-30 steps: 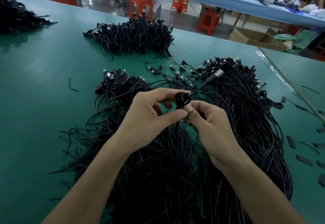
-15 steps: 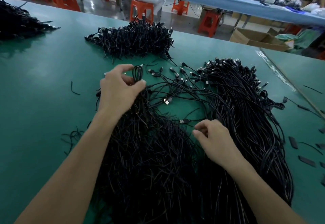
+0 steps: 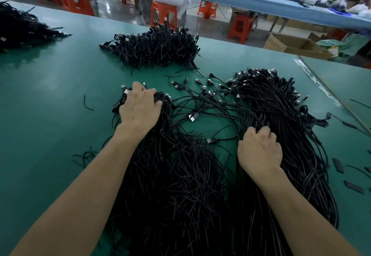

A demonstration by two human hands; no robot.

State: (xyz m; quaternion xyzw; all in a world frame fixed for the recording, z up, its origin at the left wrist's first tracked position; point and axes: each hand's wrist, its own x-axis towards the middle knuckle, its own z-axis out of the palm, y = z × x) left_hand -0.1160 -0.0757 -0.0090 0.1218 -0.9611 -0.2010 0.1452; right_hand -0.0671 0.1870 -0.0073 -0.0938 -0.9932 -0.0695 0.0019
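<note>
The coiled cable that was pinched upright in the left hand (image 3: 140, 108) half a second ago has been brought down onto the heap of coiled cables (image 3: 167, 104) at the left of the green surface (image 3: 50, 119). The fingers are now spread and lightly bent over that heap. Whether the coil is still kept in the grip under the palm cannot be told.

The right hand (image 3: 260, 152), which lay idle near the middle, has been moved outward to the loose USB cables (image 3: 281, 113). Its fingers are curled into the strands at the inner edge of that bundle, and a few strands appear to be held.

From this it is judged that one cable has been finished and stowed, and that the next is being picked out for coiling. A single strand will have to be separated from its tangled neighbours. A larger far heap (image 3: 156, 49) of wound cables lies beyond, untouched.
</note>
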